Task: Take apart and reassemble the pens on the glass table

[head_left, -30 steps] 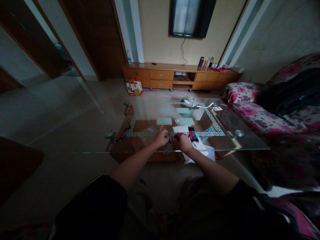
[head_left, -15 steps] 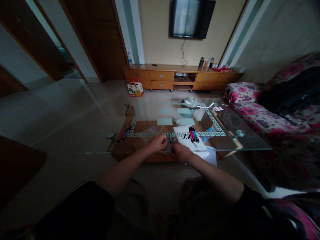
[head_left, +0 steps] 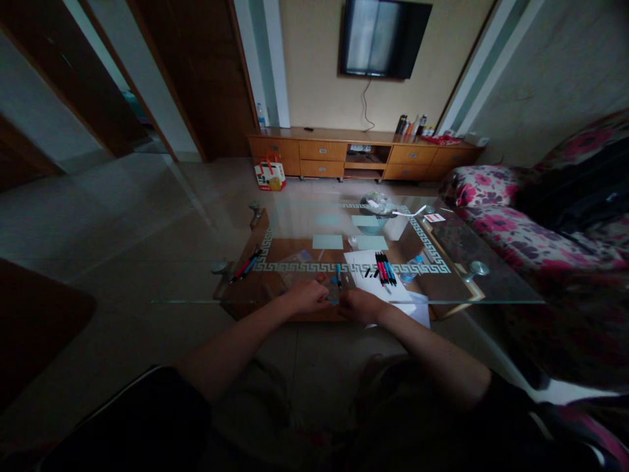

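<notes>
My left hand (head_left: 308,295) is closed near the front edge of the glass table (head_left: 299,219), its fingertips pointing at the right hand. Close beside it, my right hand (head_left: 361,306) is curled into a loose fist. Whatever either hand pinches is hidden or too small to name. Just beyond the gap between them lies a blue-and-black pen part (head_left: 339,275). To the right, a row of red, blue and black pens (head_left: 386,269) rests on a white sheet of paper (head_left: 358,261), with small black pieces (head_left: 371,273) on its left.
Further pens (head_left: 246,265) lie at the table's left side. Under the glass are a plastic bottle (head_left: 411,270) and a wastebasket (head_left: 372,224). A flowered sofa (head_left: 531,229) stands right; a low TV cabinet (head_left: 322,152) and a gift bag (head_left: 270,176) are behind.
My left hand has moved down toward the table's front edge, and its fingers now lie lower and nearer the right hand. The right hand stays almost in place. The view has shifted slightly.
</notes>
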`<action>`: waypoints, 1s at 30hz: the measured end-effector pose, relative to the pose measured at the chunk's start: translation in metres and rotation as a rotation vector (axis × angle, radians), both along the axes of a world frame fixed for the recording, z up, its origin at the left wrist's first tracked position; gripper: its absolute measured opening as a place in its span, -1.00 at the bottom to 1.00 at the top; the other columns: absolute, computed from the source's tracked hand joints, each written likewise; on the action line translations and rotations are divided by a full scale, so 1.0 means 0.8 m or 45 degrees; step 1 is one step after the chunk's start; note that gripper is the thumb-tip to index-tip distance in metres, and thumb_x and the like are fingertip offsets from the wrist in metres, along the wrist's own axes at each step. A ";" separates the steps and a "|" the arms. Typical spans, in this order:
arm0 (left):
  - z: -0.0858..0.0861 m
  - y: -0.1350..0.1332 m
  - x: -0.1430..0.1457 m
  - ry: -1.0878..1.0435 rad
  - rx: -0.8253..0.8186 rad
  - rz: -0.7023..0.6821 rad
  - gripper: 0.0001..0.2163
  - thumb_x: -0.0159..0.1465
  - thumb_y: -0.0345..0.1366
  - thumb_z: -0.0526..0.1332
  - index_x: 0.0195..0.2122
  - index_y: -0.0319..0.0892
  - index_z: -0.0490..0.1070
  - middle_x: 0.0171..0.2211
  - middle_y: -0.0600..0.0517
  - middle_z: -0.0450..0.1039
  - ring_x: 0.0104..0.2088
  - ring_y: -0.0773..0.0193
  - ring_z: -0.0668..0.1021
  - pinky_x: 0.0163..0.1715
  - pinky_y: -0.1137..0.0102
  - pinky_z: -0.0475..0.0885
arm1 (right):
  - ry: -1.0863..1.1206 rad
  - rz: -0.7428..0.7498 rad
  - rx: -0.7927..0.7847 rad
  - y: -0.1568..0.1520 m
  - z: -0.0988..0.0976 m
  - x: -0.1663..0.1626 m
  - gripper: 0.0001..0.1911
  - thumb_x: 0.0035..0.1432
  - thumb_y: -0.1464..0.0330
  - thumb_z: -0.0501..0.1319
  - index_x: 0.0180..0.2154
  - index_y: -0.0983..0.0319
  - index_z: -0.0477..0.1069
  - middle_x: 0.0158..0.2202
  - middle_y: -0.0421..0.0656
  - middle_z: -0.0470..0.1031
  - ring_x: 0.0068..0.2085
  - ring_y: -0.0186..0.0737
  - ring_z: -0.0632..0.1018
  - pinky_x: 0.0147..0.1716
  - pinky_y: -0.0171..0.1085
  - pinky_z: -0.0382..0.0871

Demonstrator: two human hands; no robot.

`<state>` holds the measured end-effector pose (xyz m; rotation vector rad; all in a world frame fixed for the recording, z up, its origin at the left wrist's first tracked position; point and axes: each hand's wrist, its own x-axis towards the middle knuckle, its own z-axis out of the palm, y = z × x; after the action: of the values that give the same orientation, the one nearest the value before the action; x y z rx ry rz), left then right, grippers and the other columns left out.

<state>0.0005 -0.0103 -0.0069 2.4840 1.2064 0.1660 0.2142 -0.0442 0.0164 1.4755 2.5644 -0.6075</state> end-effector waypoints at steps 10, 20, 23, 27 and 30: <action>0.002 0.001 0.000 0.033 -0.004 0.014 -0.65 0.17 0.06 0.26 -0.54 -0.13 0.41 -0.54 0.02 0.45 -0.46 0.22 0.50 -0.44 0.43 0.22 | 0.099 0.079 -0.019 0.007 0.000 0.008 -0.78 0.23 0.27 0.19 -0.33 0.24 0.55 -0.39 -0.11 0.59 -0.38 -0.25 0.54 -0.41 -0.38 0.23; 0.002 0.001 -0.003 -0.008 -0.015 0.018 -0.65 0.15 0.06 0.28 -0.55 -0.12 0.42 -0.55 0.02 0.44 -0.47 0.22 0.50 -0.45 0.43 0.22 | 0.155 -0.133 0.187 0.015 0.011 0.006 -0.81 0.25 0.31 0.19 -0.12 0.24 0.43 -0.22 -0.07 0.56 -0.23 -0.24 0.55 -0.28 -0.38 0.27; 0.003 0.003 -0.002 0.004 -0.026 0.006 -0.66 0.15 0.04 0.28 -0.54 -0.12 0.42 -0.55 0.02 0.45 -0.47 0.23 0.50 -0.45 0.43 0.21 | 0.169 -0.144 0.292 0.018 0.014 0.009 -0.70 0.23 0.36 0.19 0.01 0.23 0.36 -0.04 -0.03 0.48 -0.09 -0.21 0.53 -0.17 -0.36 0.29; 0.002 0.003 -0.002 0.034 0.016 -0.036 -0.67 0.19 0.03 0.25 -0.53 -0.12 0.43 -0.54 0.01 0.45 -0.47 0.23 0.50 -0.45 0.43 0.20 | 0.171 -0.089 0.384 0.021 0.013 0.014 -0.60 0.23 0.38 0.17 0.10 0.24 0.30 0.03 -0.02 0.39 -0.03 -0.18 0.50 -0.09 -0.33 0.31; 0.003 0.000 -0.003 0.026 0.013 -0.032 -0.66 0.20 0.03 0.25 -0.54 -0.13 0.42 -0.53 0.00 0.46 -0.46 0.22 0.50 -0.44 0.43 0.21 | 0.151 -0.061 0.408 0.021 0.014 0.015 -0.59 0.24 0.40 0.14 0.12 0.25 0.30 0.01 -0.03 0.38 -0.04 -0.19 0.50 -0.04 -0.33 0.31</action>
<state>-0.0018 -0.0099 -0.0043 2.5146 1.1845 0.1409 0.2260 -0.0278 0.0275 1.6427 2.8313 -0.3058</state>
